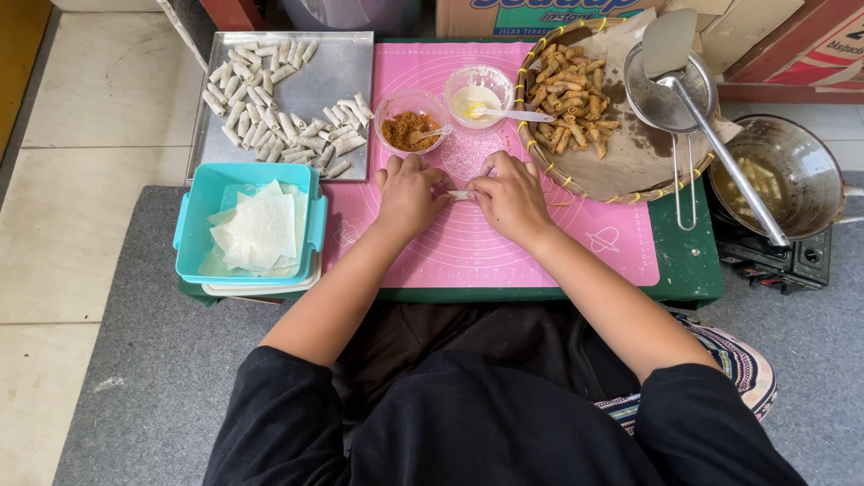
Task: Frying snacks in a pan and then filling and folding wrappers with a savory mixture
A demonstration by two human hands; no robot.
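Observation:
My left hand (409,192) and my right hand (508,194) meet on the pink silicone mat (504,252), fingertips pinching a small white wrapper roll (460,194) between them. Just beyond my hands stand a clear bowl of brown shredded filling (407,131) with a spoon and a clear bowl of pale paste (474,97) with a white spoon. A teal box of white wrapper sheets (256,229) sits left of my left forearm.
A metal tray (342,67) at back left holds several uncooked white rolls. A woven basket (621,175) lined with paper holds fried golden rolls. A wire skimmer (670,94) rests on it. A pan of oil (778,175) sits on a small stove at right.

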